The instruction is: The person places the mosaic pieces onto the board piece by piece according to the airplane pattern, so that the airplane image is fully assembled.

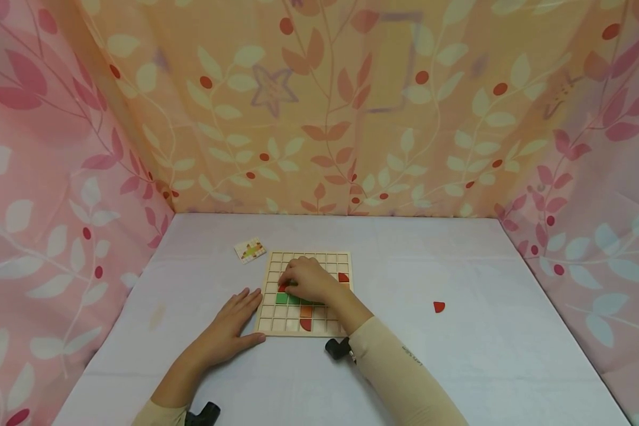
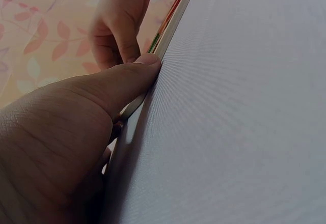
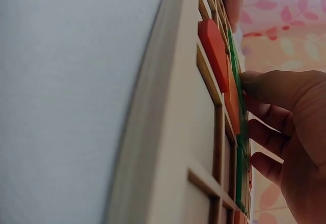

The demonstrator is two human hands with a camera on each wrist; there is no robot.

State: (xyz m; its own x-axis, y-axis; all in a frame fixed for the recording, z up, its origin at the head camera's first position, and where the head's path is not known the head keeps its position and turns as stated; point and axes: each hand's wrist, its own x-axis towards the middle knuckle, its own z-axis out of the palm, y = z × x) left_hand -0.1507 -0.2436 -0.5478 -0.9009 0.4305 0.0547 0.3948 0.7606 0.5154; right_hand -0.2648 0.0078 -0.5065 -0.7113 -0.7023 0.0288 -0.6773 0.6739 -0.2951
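A wooden grid board lies on the white table, with coloured pieces in its squares. Over its left-middle part, my right hand has curled fingers; the thumb and index fingertip are at a red piece, which is partly hidden. Just below that sits a green square in a row of green pieces, partly covered by the hand. An orange square and a red rounded piece lie lower. My left hand rests with extended fingers against the board's left edge, its thumb at the near corner.
A small pattern card lies beyond the board's far left corner. One loose red piece lies on the table to the right. Another red piece sits at the board's right side. Patterned curtains border the table.
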